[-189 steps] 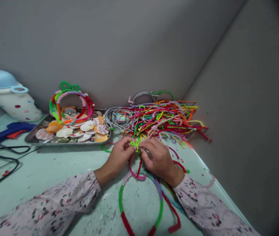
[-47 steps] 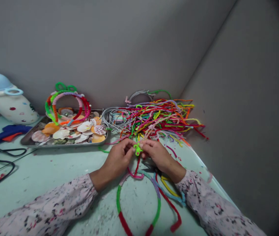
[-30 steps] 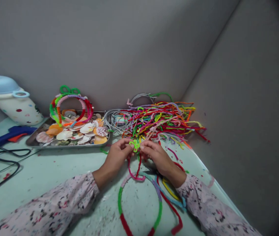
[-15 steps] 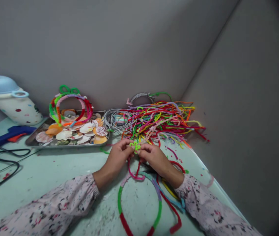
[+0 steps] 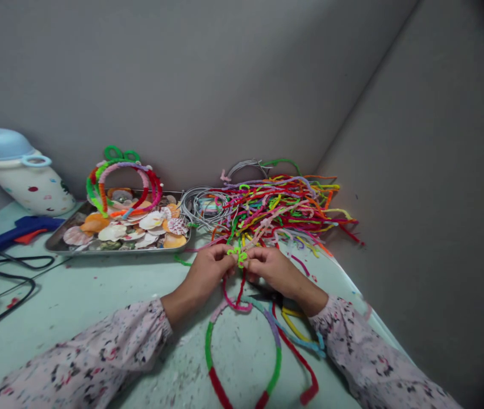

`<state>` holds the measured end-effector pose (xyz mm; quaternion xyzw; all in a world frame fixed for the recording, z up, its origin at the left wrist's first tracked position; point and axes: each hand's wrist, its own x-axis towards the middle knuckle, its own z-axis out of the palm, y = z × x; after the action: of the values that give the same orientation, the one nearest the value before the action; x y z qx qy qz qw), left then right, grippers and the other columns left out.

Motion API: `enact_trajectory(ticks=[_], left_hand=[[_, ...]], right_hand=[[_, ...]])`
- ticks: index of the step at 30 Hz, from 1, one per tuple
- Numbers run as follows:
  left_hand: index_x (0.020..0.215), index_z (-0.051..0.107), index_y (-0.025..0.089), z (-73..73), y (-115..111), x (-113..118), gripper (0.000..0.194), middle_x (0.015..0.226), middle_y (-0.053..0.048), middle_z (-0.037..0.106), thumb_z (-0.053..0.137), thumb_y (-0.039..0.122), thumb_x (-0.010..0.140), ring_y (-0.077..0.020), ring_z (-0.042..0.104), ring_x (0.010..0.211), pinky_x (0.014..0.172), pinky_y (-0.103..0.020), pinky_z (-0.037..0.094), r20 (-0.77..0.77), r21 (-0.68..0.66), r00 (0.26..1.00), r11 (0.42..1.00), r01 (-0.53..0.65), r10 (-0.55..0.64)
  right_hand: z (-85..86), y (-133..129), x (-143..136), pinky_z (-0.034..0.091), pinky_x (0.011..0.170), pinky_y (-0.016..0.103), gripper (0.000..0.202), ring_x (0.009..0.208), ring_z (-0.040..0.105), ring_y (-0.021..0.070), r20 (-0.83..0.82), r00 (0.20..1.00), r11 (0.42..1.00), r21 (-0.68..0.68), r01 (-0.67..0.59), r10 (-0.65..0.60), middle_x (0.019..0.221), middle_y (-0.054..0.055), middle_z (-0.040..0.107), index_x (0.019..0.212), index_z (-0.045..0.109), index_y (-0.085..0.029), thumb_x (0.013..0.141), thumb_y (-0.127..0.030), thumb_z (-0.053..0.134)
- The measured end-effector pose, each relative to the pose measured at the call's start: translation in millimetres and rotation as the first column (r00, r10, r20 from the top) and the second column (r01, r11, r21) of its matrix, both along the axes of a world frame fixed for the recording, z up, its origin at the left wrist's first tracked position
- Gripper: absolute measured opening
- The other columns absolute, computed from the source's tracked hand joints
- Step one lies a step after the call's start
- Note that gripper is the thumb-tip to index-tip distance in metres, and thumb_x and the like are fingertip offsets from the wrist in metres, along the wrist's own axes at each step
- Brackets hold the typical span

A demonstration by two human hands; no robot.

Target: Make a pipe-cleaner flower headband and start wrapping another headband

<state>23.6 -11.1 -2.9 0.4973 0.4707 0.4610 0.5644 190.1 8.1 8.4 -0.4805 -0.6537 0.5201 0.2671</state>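
Between my fingertips is a small lime-green pipe-cleaner flower point(image 5: 237, 255) with looped petals. My left hand point(image 5: 213, 267) pinches its left side with thumb and index finger. From the other side, the thumb and fingers of my right hand point(image 5: 271, 268) close on it. Below the hands, pink and red pipe-cleaner pieces point(image 5: 237, 307) rise from the top of a multicoloured pipe-cleaner ring point(image 5: 278, 363) lying on the table. Whether these pieces join the flower is hidden by my fingers. Dark scissors point(image 5: 263, 296) lie partly under my right hand.
A metal tray point(image 5: 114, 251) of shells point(image 5: 114, 232) with finished hoops point(image 5: 152, 187) stands back left. Behind my hands lie coiled grey wire point(image 5: 186, 207) and a heap of pipe cleaners point(image 5: 293, 199). Far left are a blue glue gun point(image 5: 16, 234), a black cord point(image 5: 16, 276) and a lidded container point(image 5: 33, 190).
Both hands stay pinched on the green flower, which has turned a little and shifted slightly right. My right forearm has moved slightly right, uncovering more of the scissors and the yellow pipe cleaner.
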Motion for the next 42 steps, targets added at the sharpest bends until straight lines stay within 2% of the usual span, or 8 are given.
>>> enact_trajectory(ticks=[6, 10, 16, 24, 30, 42], left_hand=[[0.075, 0.062, 0.013, 0.1, -0.3, 0.5, 0.013, 0.057, 0.001, 0.056, 0.061, 0.025, 0.074, -0.0090, 0.046, 0.051, 0.051, -0.022, 0.035, 0.017, -0.027, 1.000, 0.999, -0.021, 0.022], [0.076, 0.062, 0.013, -1.3, 0.0, 0.6, 0.013, 0.058, 0.001, 0.057, 0.061, 0.026, 0.074, -0.0093, 0.046, 0.051, 0.052, -0.022, 0.035, 0.000, -0.025, 1.000, 0.999, -0.030, 0.030], [0.078, 0.063, 0.013, -0.6, -1.2, 2.7, 0.016, 0.055, 0.002, 0.056, 0.062, 0.028, 0.072, -0.0101, 0.046, 0.049, 0.050, -0.023, 0.034, -0.036, -0.025, 0.999, 0.999, -0.035, 0.034], [0.076, 0.064, 0.014, -2.1, -0.8, 2.7, 0.014, 0.055, 0.001, 0.056, 0.063, 0.027, 0.072, -0.0103, 0.048, 0.048, 0.050, -0.023, 0.035, -0.028, -0.030, 0.999, 0.999, -0.033, 0.032], [0.078, 0.064, 0.013, -0.4, -1.6, 3.6, 0.015, 0.055, 0.001, 0.056, 0.063, 0.026, 0.071, -0.0106, 0.048, 0.048, 0.050, -0.023, 0.035, -0.021, -0.048, 0.999, 0.998, -0.027, 0.026], [0.076, 0.064, 0.014, -2.0, -1.4, 3.3, 0.013, 0.055, 0.001, 0.056, 0.063, 0.026, 0.070, -0.0105, 0.048, 0.049, 0.050, -0.023, 0.035, -0.020, -0.037, 0.999, 0.999, -0.031, 0.030]], right_hand=[[0.9, -0.6, 0.2, 0.038, 0.057, 0.024, 0.009, 0.057, 0.050, 0.0116, -0.057, 0.997, 0.999, 0.015, -0.048, 0.049, 0.062, -0.003, 0.057, 0.075, 0.062, -0.018, 0.074, -0.026, 0.058], [-3.7, -0.4, -2.0, 0.040, 0.057, 0.025, 0.009, 0.058, 0.050, 0.0119, -0.102, 0.995, 1.000, 0.028, 0.010, -0.007, 0.064, -0.002, 0.056, 0.076, 0.060, -0.017, 0.074, -0.025, 0.057], [-6.3, 0.0, -4.4, 0.039, 0.054, 0.024, 0.008, 0.055, 0.051, 0.0122, -0.088, 0.994, 0.996, 0.045, 0.073, -0.069, 0.059, -0.003, 0.056, 0.070, 0.059, -0.018, 0.073, -0.024, 0.055], [-8.6, 1.2, -4.4, 0.038, 0.052, 0.023, 0.007, 0.053, 0.050, 0.0118, -0.070, 0.993, 0.995, 0.037, 0.096, -0.094, 0.057, -0.003, 0.056, 0.069, 0.059, -0.018, 0.070, -0.021, 0.053], [-13.2, 0.7, -3.0, 0.036, 0.052, 0.024, 0.009, 0.054, 0.050, 0.0125, 0.006, 0.993, 0.988, 0.100, 0.114, -0.115, 0.057, -0.003, 0.055, 0.067, 0.058, -0.019, 0.072, -0.023, 0.051], [-8.1, -1.5, -5.3, 0.038, 0.054, 0.024, 0.008, 0.057, 0.051, 0.0122, -0.077, 0.995, 0.995, 0.079, 0.066, -0.060, 0.061, -0.003, 0.055, 0.069, 0.058, -0.018, 0.072, -0.023, 0.052]])
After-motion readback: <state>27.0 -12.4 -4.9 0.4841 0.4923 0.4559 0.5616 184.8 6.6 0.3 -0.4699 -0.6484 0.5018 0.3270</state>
